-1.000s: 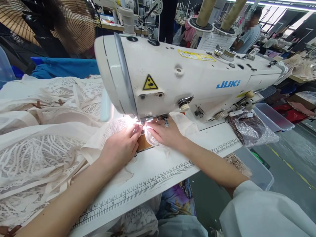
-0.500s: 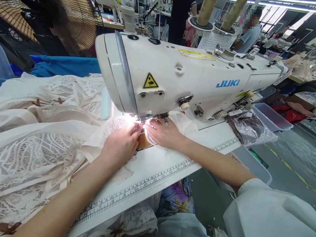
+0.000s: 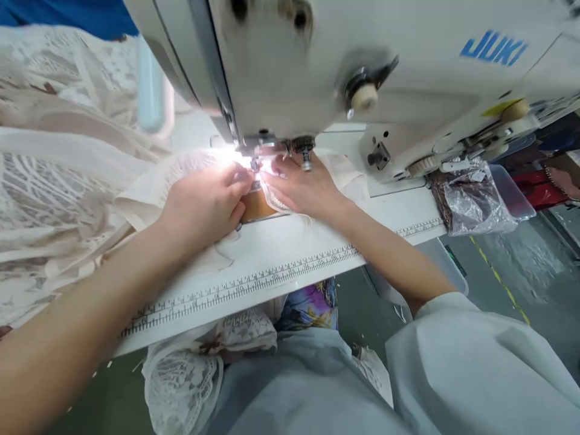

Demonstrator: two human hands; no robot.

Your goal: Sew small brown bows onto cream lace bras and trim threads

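A white JUKI sewing machine (image 3: 290, 78) stands over the table, its lamp glaring at the needle area. My left hand (image 3: 206, 199) is closed on cream lace fabric (image 3: 190, 166) just left of the presser foot (image 3: 255, 164). On the right of the foot, my right hand (image 3: 306, 184) presses and grips the same pale fabric, whose scalloped edge (image 3: 274, 199) hangs below its fingers. Both sets of fingertips are close to the needle and partly washed out by the light. More fabric (image 3: 342, 172) lies behind my right hand.
Cream lace garments (image 3: 58, 175) are heaped on the left of the table. A printed ruler (image 3: 272, 278) runs along the front edge. A plastic-wrapped bundle (image 3: 475, 202) lies at the right end. More lace (image 3: 181, 380) hangs by my lap.
The view has tilted down and come closer to the machine, so the background has left the picture. Both hands stay at the needle with the fabric, with little visible shift.
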